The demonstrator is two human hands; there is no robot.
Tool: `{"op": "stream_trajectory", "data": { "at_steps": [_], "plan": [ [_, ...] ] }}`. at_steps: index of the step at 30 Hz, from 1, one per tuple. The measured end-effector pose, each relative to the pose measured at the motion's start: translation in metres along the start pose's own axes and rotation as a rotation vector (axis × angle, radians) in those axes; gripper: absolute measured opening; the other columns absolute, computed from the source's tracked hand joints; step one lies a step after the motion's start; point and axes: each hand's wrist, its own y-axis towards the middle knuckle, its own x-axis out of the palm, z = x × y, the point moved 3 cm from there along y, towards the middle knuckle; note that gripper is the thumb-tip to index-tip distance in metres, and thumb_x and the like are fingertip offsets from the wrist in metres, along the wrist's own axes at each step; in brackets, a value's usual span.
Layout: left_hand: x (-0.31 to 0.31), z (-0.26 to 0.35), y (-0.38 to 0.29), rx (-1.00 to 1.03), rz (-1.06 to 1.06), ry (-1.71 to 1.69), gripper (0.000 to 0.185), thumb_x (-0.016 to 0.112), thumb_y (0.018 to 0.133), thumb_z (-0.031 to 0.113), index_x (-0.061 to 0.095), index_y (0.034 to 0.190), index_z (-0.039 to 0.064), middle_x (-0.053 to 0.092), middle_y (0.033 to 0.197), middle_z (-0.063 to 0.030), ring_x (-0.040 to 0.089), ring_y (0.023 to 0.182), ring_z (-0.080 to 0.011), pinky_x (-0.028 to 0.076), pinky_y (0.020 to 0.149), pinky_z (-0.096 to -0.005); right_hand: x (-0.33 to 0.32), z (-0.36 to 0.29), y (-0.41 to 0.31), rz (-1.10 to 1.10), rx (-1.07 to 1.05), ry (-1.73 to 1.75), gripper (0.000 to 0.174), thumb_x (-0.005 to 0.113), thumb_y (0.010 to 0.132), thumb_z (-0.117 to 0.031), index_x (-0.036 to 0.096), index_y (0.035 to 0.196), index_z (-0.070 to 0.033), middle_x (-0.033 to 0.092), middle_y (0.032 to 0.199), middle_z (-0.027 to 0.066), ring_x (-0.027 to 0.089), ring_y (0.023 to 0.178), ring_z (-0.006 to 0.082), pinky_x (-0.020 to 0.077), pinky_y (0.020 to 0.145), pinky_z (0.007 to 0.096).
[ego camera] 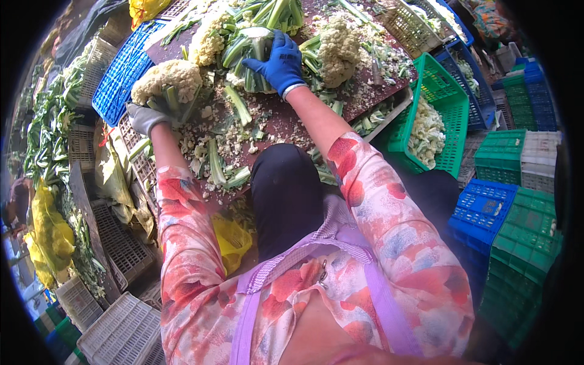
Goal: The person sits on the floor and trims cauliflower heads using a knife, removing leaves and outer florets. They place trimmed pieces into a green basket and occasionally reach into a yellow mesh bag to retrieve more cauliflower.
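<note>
My left hand [145,117], in a grey-white glove, grips the leafy base of a cauliflower head [168,83], curd facing up and away, at the left of the littered table [269,118]. In a blue glove, my right hand [279,61] lies with spread fingers on the green stalks of another cauliflower [252,45], its cut stem end upward. A third cauliflower [338,51] rests just right of that hand, and one more [207,42] sits between my hands. Cut leaf stalks [238,106] and crumbs of curd cover the tabletop.
A green crate [449,114] with cauliflower pieces [427,130] stands right of the table. Stacked blue crates [484,205] and green crates [524,242] fill the lower right. A blue crate [125,73] adjoins the table's left edge, with leaf trimmings [50,127] and yellow net bags [50,223] farther left.
</note>
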Motion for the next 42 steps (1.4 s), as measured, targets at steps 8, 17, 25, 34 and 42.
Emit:
{"op": "stream_trajectory", "data": {
  "at_steps": [8,17,25,34,42],
  "plan": [
    [-0.025,0.03,-0.039,0.436,-0.003,0.305,0.046,0.066,0.091,0.03,0.065,0.114,-0.01,0.069,0.11,-0.0264,0.067,0.099,-0.0352,0.05,0.092,-0.0406,-0.134,0.057,0.017,0.25,-0.146,0.288,0.021,0.073,0.088,-0.028,0.073,0.091,-0.007,0.072,0.092,0.0113,0.071,0.08,0.0269,0.0557,0.07,0.0351],
    [0.139,0.103,-0.247,1.233,-0.682,0.695,0.087,0.076,0.073,0.064,0.053,0.143,0.018,0.047,0.149,-0.0187,0.041,0.138,-0.0409,0.035,0.114,-0.0473,-0.192,0.278,-0.025,-0.321,0.571,-0.532,0.073,0.063,0.087,-0.061,0.053,0.138,-0.011,0.062,0.127,0.0228,0.062,0.119,0.0382,0.0505,0.097,0.0512],
    [0.114,0.087,-0.271,0.859,-0.796,0.705,0.063,0.086,0.07,0.039,0.067,0.123,0.009,0.058,0.122,-0.0163,0.061,0.11,-0.0317,0.048,0.099,-0.0378,-0.179,0.309,-0.032,-0.183,0.634,-0.097,0.043,0.059,0.09,-0.037,0.058,0.117,-0.003,0.069,0.105,0.0258,0.068,0.093,0.0427,0.0544,0.082,0.0497],
    [-0.088,0.036,-0.253,0.152,-0.799,-0.399,0.054,0.067,0.091,0.017,0.046,0.14,0.011,0.058,0.123,-0.0086,0.058,0.11,-0.0187,0.05,0.093,-0.0393,-0.195,0.156,-0.075,0.031,0.416,1.111,0.026,0.067,0.093,-0.012,0.053,0.114,-0.002,0.058,0.085,0.0016,0.056,0.061,0.0076,0.0489,0.053,0.0234],
    [-0.105,0.002,-0.234,-0.025,-0.763,-0.386,0.052,0.063,0.092,0.001,0.047,0.141,-0.006,0.057,0.132,-0.0148,0.061,0.113,-0.0198,0.05,0.101,-0.0319,-0.114,0.032,-0.203,-0.392,0.505,0.971,0.046,0.069,0.094,-0.043,0.066,0.106,0.001,0.071,0.092,0.0122,0.065,0.082,0.0209,0.0511,0.079,0.0339]
  ]
}}
